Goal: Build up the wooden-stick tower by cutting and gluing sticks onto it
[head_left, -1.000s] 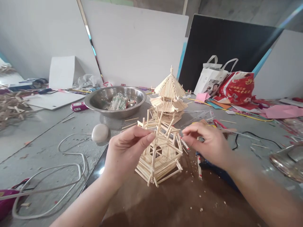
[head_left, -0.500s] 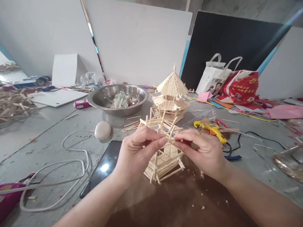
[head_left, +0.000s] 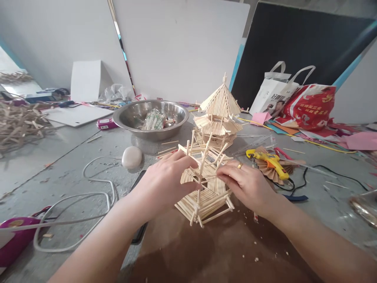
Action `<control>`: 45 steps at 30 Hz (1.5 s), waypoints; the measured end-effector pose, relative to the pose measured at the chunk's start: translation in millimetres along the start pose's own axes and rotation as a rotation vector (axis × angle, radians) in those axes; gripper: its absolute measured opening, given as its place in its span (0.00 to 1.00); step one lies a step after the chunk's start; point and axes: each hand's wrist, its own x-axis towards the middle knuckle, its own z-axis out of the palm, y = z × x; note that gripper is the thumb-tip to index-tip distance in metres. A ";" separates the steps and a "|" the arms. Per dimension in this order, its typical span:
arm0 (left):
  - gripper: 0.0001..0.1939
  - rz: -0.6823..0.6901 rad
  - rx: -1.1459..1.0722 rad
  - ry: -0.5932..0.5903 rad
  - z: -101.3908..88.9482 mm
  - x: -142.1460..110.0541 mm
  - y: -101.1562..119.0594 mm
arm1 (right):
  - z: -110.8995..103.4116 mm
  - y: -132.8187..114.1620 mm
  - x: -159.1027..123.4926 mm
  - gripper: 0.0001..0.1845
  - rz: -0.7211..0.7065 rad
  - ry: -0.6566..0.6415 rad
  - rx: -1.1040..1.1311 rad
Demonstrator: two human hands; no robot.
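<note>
**Hands just split up over the stick frame**

So half a second back, both hands are meeting fingertip to fingertip above the hexagonal wooden-stick frame (head_left: 206,198), and now they're apart. Call the frame the centre of a clock, with 12 pointing away from the person.

The left hand (head_left: 171,177) is at 9 o'clock. Its grip is loosened, thumb and index finger spread with a gap by the near upright, and I don't see anything held. The right hand (head_left: 244,182) is at 3, fingertips bunched low at the frame's side. Can't tell how tightly that grip is closed or if it's got a stick.

The frame itself sits on the brown board (head_left: 212,255) right between the hands. My read: the two-handed bit is over and each hand is dealing with its own side, with the frame looking only part built, since several uprights stick up with bare ends.

The roofed stick pagoda (head_left: 219,104) stands behind at 12, and the yellow glue gun (head_left: 269,159) lies around 2, now fully uncovered.
</note>
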 end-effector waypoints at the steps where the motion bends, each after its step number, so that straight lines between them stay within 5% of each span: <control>1: 0.14 0.011 0.020 -0.011 2.5 0.1 0.0 | 1.0 0.4 -0.3 0.08 -0.008 -0.009 -0.010; 45: 0.07 -0.082 -0.025 -0.115 16.9 6.0 5.3 | 9.5 3.7 0.7 0.08 -0.075 -0.044 -0.083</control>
